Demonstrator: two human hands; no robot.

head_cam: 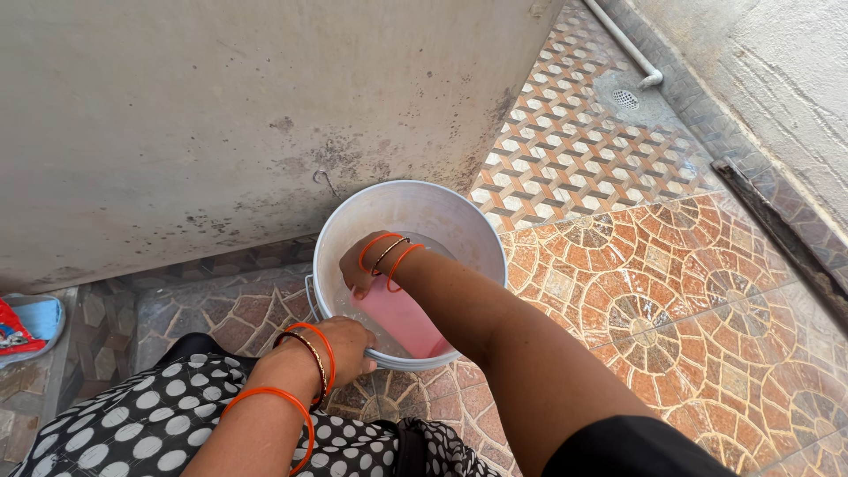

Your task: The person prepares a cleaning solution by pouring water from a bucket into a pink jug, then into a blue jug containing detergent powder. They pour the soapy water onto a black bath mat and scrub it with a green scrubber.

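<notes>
Reaching down into a white plastic bucket [459, 221], the right hand [360, 269] dips below the rim with its fingers curled around the upper edge of a pink cloth [405, 320]; the fingertips are under the water and partly hidden, so exactly how they pinch the fabric cannot be told. The cloth is a flat, pale pink piece, wet and smooth, lying slanted inside the bucket from the hand toward the near wall, its lower end resting against the rim closest to the person. The bucket is round, light-walled and holds shallow clear water that covers part of the cloth and lets the bottom show through. The left hand [340, 349] lies on the near outer rim of the bucket, fingers folded over the edge and touching it, beside the metal handle mount. Both wrists carry orange bangles [386, 250] with a thin dark one between. The bucket stands on a patterned tile floor [671, 291] of brown and orange circles, just beside a stained grey wall [221, 115]. A black-and-white polka-dot garment [150, 424] covers the person's lap, and a floor drain [624, 98] sits well apart at the top
</notes>
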